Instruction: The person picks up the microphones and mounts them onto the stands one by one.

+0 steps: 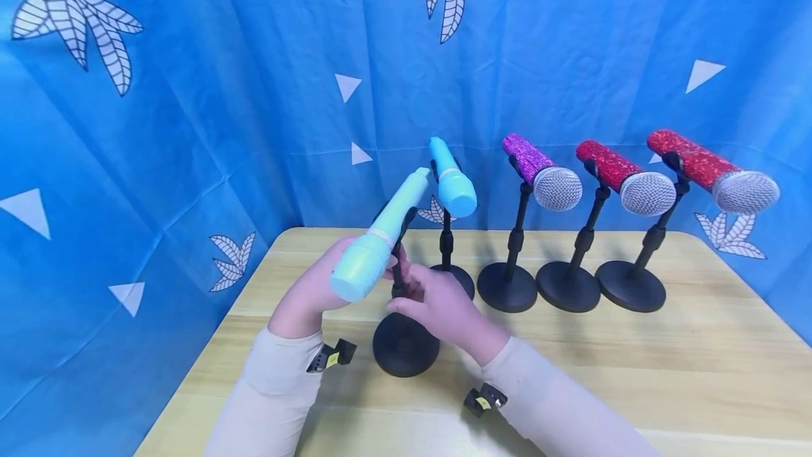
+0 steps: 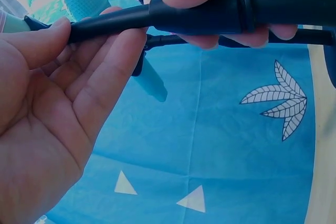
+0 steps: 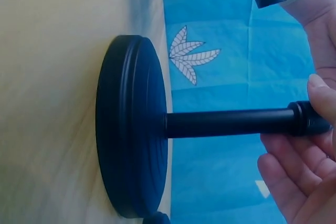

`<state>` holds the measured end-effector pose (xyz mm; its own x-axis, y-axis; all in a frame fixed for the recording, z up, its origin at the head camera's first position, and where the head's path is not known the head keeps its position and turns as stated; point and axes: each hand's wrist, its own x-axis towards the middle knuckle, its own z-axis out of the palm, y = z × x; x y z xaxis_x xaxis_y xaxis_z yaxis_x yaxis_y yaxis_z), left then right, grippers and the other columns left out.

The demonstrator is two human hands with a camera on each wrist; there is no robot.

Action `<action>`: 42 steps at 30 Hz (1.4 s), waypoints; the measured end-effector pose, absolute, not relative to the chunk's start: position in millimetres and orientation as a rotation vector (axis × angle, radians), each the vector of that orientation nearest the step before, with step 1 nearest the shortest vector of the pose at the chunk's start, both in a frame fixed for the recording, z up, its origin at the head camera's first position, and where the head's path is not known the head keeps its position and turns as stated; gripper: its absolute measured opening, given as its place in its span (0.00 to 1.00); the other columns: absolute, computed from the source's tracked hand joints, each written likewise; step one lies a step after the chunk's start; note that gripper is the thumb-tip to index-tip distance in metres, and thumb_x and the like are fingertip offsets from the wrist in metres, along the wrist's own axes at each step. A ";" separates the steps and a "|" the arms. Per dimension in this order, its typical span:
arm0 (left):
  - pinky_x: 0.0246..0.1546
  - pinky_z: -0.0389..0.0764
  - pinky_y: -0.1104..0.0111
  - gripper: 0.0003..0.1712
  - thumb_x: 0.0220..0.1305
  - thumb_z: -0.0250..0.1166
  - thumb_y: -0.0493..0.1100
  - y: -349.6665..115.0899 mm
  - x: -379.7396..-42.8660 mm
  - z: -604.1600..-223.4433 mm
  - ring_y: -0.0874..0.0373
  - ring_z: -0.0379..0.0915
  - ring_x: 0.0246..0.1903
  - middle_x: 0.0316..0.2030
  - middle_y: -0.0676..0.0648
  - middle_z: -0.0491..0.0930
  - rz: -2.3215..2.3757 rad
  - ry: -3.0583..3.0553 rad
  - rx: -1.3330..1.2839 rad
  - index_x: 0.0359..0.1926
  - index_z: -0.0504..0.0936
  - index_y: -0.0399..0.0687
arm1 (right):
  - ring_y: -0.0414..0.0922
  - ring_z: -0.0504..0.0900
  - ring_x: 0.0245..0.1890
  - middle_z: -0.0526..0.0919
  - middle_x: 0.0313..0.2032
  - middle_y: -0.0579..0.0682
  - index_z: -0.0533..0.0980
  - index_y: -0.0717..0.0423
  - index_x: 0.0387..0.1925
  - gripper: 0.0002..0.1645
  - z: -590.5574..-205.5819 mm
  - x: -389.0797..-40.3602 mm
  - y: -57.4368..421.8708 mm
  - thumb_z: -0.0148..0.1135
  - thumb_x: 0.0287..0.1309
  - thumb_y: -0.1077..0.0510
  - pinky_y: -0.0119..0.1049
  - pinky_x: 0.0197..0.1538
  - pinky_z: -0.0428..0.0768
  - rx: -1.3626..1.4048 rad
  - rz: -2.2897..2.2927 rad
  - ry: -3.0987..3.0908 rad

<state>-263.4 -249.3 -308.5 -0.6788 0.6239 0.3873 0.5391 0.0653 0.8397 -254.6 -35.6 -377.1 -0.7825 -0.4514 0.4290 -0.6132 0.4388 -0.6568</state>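
Note:
A light blue microphone [image 1: 406, 196] lies tilted in the clip of a black desk stand [image 1: 406, 348], its thick head toward me. My left hand [image 1: 311, 295] is behind the microphone head, partly hidden by it in the head view. The left wrist view shows its thumb and fingers pinching the thin upper pole [image 2: 113, 23]. Lower down, my right hand [image 1: 450, 309] grips the thicker collar [image 2: 199, 13] of the pole, thumb on one side and fingers on the other. The round base [image 3: 131, 129] stands on the table in the right wrist view.
Behind it stands another light blue microphone [image 1: 457, 189] on its stand. To the right are a purple microphone [image 1: 529, 159] and two red ones [image 1: 612, 164], each on a black stand. A blue patterned curtain [image 1: 254, 90] hangs behind the wooden table [image 1: 539, 372].

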 end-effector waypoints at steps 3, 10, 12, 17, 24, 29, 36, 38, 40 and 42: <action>0.50 0.80 0.61 0.13 0.65 0.62 0.24 -247.8 -263.3 -306.4 0.41 0.79 0.44 0.42 0.39 0.82 1.613 2.333 1.295 0.50 0.79 0.31 | 0.33 0.81 0.32 0.82 0.31 0.35 0.76 0.47 0.43 0.19 -376.8 -253.2 -35.4 0.74 0.58 0.45 0.35 0.39 0.80 0.895 1.278 -2.540; 0.47 0.79 0.64 0.15 0.64 0.66 0.28 -248.1 -262.2 -302.2 0.54 0.79 0.41 0.40 0.45 0.83 1.477 2.515 1.312 0.52 0.80 0.36 | 0.36 0.84 0.46 0.85 0.48 0.43 0.71 0.46 0.63 0.28 -372.0 -254.7 -30.6 0.67 0.64 0.49 0.41 0.46 0.84 0.967 1.424 -2.523; 0.46 0.79 0.64 0.16 0.64 0.66 0.27 -248.8 -262.0 -302.0 0.55 0.78 0.39 0.40 0.44 0.83 1.464 2.527 1.306 0.52 0.79 0.35 | 0.38 0.84 0.50 0.84 0.53 0.46 0.68 0.49 0.67 0.30 -370.4 -254.8 -29.3 0.64 0.65 0.54 0.44 0.49 0.84 1.017 1.421 -2.503; 0.50 0.79 0.61 0.14 0.64 0.68 0.30 -247.4 -261.8 -300.6 0.55 0.78 0.41 0.40 0.48 0.83 1.429 2.550 1.301 0.50 0.81 0.39 | 0.39 0.85 0.42 0.86 0.43 0.45 0.76 0.52 0.50 0.13 -372.0 -254.5 -30.2 0.66 0.65 0.57 0.44 0.48 0.83 1.027 1.282 -2.476; 0.51 0.79 0.60 0.14 0.63 0.70 0.32 -246.2 -261.2 -298.7 0.57 0.79 0.40 0.39 0.53 0.83 1.350 2.626 1.298 0.49 0.82 0.42 | 0.38 0.80 0.39 0.76 0.36 0.43 0.79 0.48 0.36 0.07 -373.4 -255.2 -31.7 0.70 0.62 0.54 0.40 0.45 0.83 0.980 1.331 -2.503; 0.51 0.79 0.58 0.14 0.64 0.69 0.32 -247.3 -260.7 -299.3 0.56 0.78 0.41 0.40 0.52 0.83 1.333 2.661 1.255 0.51 0.81 0.42 | 0.41 0.82 0.51 0.82 0.53 0.46 0.72 0.53 0.65 0.27 -370.8 -256.1 -28.3 0.63 0.66 0.58 0.43 0.53 0.82 1.097 1.500 -2.483; 0.51 0.79 0.58 0.15 0.62 0.71 0.32 -246.3 -260.7 -299.2 0.57 0.79 0.40 0.39 0.53 0.83 1.341 2.646 1.279 0.49 0.81 0.43 | 0.36 0.83 0.40 0.85 0.40 0.39 0.79 0.49 0.44 0.09 -370.9 -253.3 -30.6 0.70 0.63 0.56 0.39 0.46 0.82 0.987 1.328 -2.509; 0.50 0.79 0.59 0.15 0.62 0.71 0.32 -246.2 -260.8 -299.1 0.57 0.79 0.40 0.39 0.53 0.83 1.344 2.645 1.281 0.49 0.81 0.43 | 0.36 0.83 0.39 0.84 0.38 0.39 0.77 0.50 0.40 0.10 -373.0 -252.9 -32.8 0.71 0.61 0.57 0.39 0.45 0.83 0.972 1.357 -2.486; 0.50 0.79 0.59 0.14 0.63 0.71 0.33 -246.4 -260.6 -298.8 0.57 0.79 0.40 0.39 0.53 0.83 1.346 2.648 1.273 0.49 0.81 0.44 | 0.37 0.83 0.40 0.85 0.40 0.40 0.76 0.51 0.44 0.13 -375.2 -252.8 -34.8 0.72 0.61 0.57 0.40 0.46 0.83 0.969 1.394 -2.469; 0.50 0.79 0.59 0.14 0.63 0.71 0.34 -247.2 -259.9 -298.8 0.57 0.78 0.40 0.39 0.54 0.83 1.351 2.661 1.240 0.49 0.81 0.44 | 0.37 0.83 0.42 0.84 0.42 0.41 0.74 0.52 0.46 0.16 -376.9 -252.9 -36.3 0.71 0.62 0.55 0.42 0.47 0.83 0.977 1.417 -2.470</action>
<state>-259.9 -247.2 -298.8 -0.7020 0.5928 0.3947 0.6685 0.3572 0.6523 -252.9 -36.3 -376.9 -0.7817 -0.4687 0.4115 -0.5919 0.3493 -0.7264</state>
